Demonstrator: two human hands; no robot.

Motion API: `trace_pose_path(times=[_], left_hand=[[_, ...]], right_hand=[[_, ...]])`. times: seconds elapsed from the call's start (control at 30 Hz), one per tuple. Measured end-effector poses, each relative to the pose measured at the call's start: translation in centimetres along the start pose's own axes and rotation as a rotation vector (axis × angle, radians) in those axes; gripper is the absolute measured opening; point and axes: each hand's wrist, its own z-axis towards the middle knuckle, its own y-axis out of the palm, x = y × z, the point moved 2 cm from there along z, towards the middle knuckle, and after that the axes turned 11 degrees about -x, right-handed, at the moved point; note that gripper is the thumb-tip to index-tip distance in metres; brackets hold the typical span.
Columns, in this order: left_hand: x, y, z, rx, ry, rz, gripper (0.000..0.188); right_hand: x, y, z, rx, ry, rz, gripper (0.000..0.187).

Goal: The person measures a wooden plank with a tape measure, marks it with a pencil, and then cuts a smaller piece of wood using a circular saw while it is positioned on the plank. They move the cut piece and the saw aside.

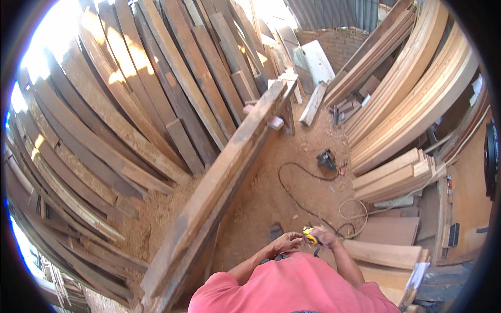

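Note:
In front of my body my right hand (pixel 326 238) is closed around a small yellow and black tape measure (pixel 311 235). Close to its left side, my left hand (pixel 287 242) has its fingers curled toward the tape measure. What those fingers pinch, if anything, is too small to make out. To the left of both hands a long, thick wooden beam (pixel 209 193) runs diagonally away from me, raised above the ground.
A dark power tool (pixel 327 159) lies on the sawdust-covered floor (pixel 266 182), near a looping dark cable (pixel 286 190). Tall planks (pixel 156 68) lean along the left. Lighter boards (pixel 417 99) are stacked at the right, with short boards (pixel 389 255) close to my right arm.

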Motion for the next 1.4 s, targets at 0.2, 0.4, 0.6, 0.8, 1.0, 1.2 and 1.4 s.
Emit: trace_pose_path(times=[0.2,0.4,0.6,0.8,1.0,1.2,1.4], left_hand=[[6.2,-11.6,0.8,-0.011,-0.12,-0.122,0.024],[4.6,-18.3,2.2,0.121,-0.055,-0.611,0.026],[6.0,-21.7,2.6,0.162,-0.11,-0.444,0.023],[8.6,-27.6,3.7,0.44,0.005,-0.564,0.023],[7.9,-34.5,-1.6,0.968,0.567,-1.032,0.015],[2.3,-33.9,-15.9,1.701,0.839,-1.383,0.019],[1.4,-28.9,-14.3,2.002,0.763,-1.513,0.041]], right_hand=[[-7.5,2.0,12.2,-0.047,0.162,-0.557,0.057],[-14.2,3.0,18.5,-0.218,0.234,-0.735,0.08],[-15.3,1.0,24.5,-0.481,0.189,-0.82,0.083],[-23.0,0.5,33.1,-0.69,0.272,-0.836,0.08],[-31.1,-6.7,41.8,-0.965,0.162,-1.017,0.063],[-37.0,-15.7,47.3,-1.104,0.257,-1.32,0.059],[-37.8,-8.2,50.8,-1.069,0.541,-1.133,0.036]])
